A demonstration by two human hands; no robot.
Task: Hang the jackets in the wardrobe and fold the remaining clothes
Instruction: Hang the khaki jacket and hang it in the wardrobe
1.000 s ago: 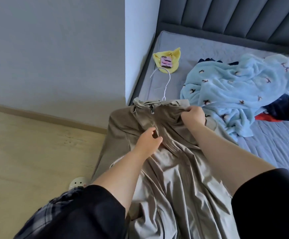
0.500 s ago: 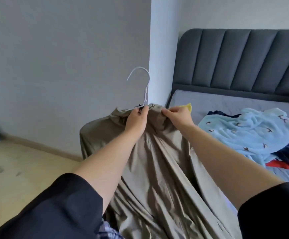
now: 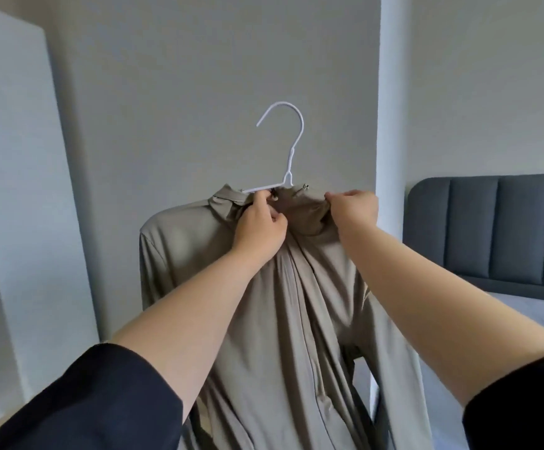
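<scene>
I see beige jacket [image 3: 264, 319] held up in front of grey wall [image 3: 199, 76], draped on white hanger [image 3: 288, 157], hook upright above collar. My left hand [image 3: 259, 227] grips collar, and I think hanger bar too, though fingers hide contact. My right hand [image 3: 353, 206] pinches collar's other side, just right of zip pull. Jacket body hangs below both hands. Grey headboard [image 3: 491, 228] at far right.
</scene>
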